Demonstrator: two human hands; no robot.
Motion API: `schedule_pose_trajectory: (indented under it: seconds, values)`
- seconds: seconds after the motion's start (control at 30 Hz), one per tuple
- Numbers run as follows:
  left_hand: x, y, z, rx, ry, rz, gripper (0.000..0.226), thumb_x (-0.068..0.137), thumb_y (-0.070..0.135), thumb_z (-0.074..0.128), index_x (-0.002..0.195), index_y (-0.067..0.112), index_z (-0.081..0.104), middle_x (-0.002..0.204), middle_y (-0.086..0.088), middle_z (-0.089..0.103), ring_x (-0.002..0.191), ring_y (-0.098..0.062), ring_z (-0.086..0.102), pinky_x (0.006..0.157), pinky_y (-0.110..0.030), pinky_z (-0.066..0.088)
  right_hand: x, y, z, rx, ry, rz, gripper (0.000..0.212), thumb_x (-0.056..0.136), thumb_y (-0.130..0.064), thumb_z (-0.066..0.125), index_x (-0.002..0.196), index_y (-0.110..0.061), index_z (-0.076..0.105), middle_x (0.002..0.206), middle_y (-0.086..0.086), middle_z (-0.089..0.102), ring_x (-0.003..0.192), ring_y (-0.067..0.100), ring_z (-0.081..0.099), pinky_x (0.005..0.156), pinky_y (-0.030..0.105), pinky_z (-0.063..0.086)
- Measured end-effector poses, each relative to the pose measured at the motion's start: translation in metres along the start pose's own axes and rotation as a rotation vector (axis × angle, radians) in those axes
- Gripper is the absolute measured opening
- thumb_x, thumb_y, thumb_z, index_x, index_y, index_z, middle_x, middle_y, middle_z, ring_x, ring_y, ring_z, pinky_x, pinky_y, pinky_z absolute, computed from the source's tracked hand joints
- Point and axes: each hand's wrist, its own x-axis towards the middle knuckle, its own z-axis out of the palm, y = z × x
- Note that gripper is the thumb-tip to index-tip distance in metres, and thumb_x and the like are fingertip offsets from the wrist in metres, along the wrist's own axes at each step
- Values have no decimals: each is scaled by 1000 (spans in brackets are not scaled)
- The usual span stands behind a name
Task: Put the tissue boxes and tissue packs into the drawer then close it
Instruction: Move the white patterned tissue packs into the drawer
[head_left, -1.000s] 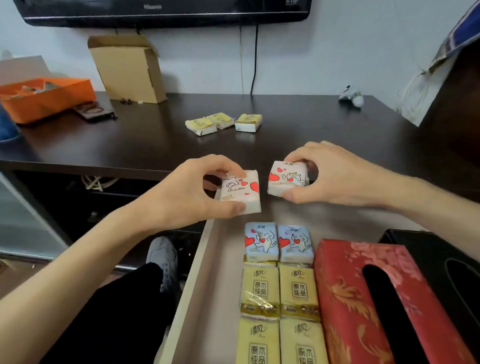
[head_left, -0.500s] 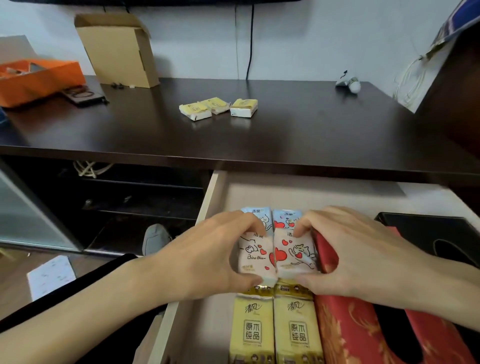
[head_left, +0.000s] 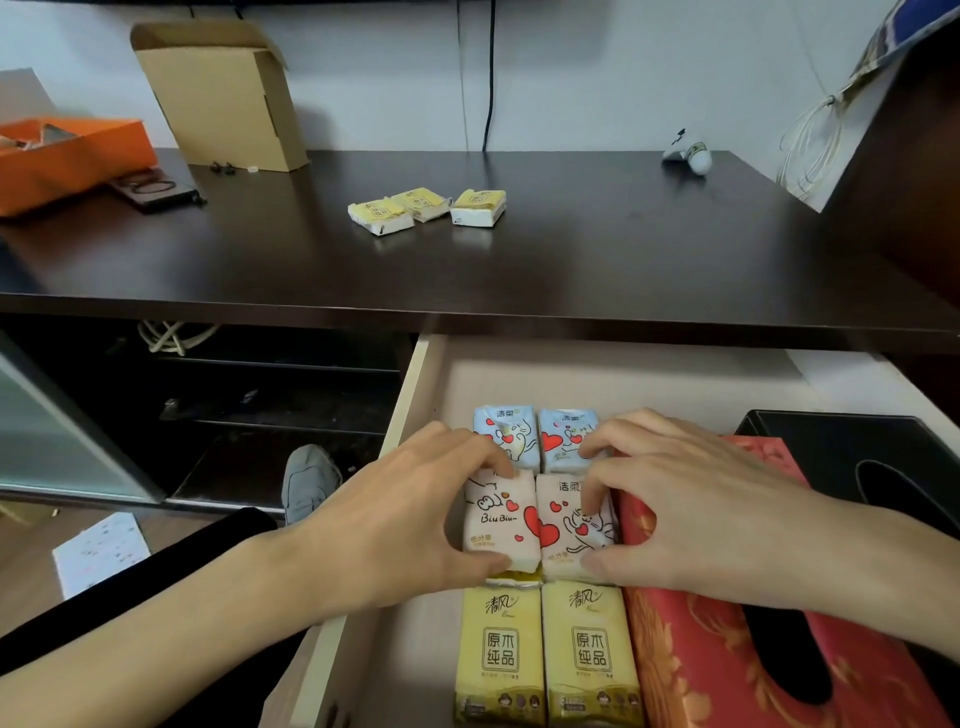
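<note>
Inspector: Largest first?
Clerk: Dark wooden worktop, three yellow tissue packs at its 12 o'clock. Open pale drawer at 6 o'clock holds a red patterned tissue box.
Inspector: Hands?
Clerk: Left hand grips the pink heart-print pack; right hand its twin, both in the drawer.

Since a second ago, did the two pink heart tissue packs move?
Yes. The pink heart tissue packs came down from above the dark tabletop edge into the drawer, behind the yellow packs.
</note>
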Motion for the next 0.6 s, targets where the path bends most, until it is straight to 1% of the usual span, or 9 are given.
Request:
schedule_pose_trajectory:
  seconds: [0.07,0.13,0.2,0.23,0.3,0.37,0.43,0.5,0.6]
  values:
    - [1,-2,2,20,1,19,63,71,62,72,125,45,44,106,43,36,114,9,40,89,-19,50,1,1,2,27,-22,13,50,78,-80,51,111,-45,66,138,-29,36,119,-13,17,88,21,22]
    - [2,-3,4,43,4,38,65,71,63,72,126,43,45,109,39,40,113,8,40,87,-14,46,0,1,3,29,-20,3,47,82,-77,51,113,-45,66,141,-28,36,124,-12,17,90,22,23]
    - [3,-5,7,100,-13,64,67,71,66,72,128,41,46,120,31,46,112,6,40,83,-9,39,-1,1,2,26,17,-12,41,86,-72,53,113,-45,66,139,-30,39,127,-11,20,93,21,26]
    - [4,-6,7,136,-32,77,68,72,68,70,130,40,46,126,27,47,112,5,40,82,-8,37,0,1,1,35,43,-17,36,87,-69,55,110,-45,67,135,-31,42,127,-11,25,93,20,29]
    - [5,-7,8,177,-51,98,70,73,73,65,131,39,46,130,24,45,113,4,40,85,-12,41,2,1,-4,83,115,-23,24,88,-62,58,99,-43,67,123,-30,53,123,-6,40,94,24,39]
    - [6,-5,5,164,-30,100,67,74,78,58,128,39,49,127,24,45,112,3,42,86,-20,48,8,1,-12,178,198,-20,17,87,-55,60,90,-41,68,109,-24,64,111,-1,55,92,34,48]
    - [9,-2,-5,129,27,85,58,79,79,51,122,39,54,121,25,47,111,2,46,84,-27,51,19,3,-23,300,299,-14,11,87,-45,65,86,-38,72,99,-21,70,100,2,64,86,36,53]
    - [16,-3,-22,97,108,56,46,85,73,47,113,39,57,115,25,52,109,1,52,83,-30,51,36,7,-35,460,379,-25,8,89,-31,69,84,-33,75,94,-19,74,94,3,69,82,30,54]
    - [36,-18,-49,-9,261,-1,27,88,56,53,103,35,62,104,20,62,102,-3,58,78,-27,48,77,13,-54,639,465,-26,15,91,-16,70,87,-28,77,89,-15,77,89,1,71,75,15,50]
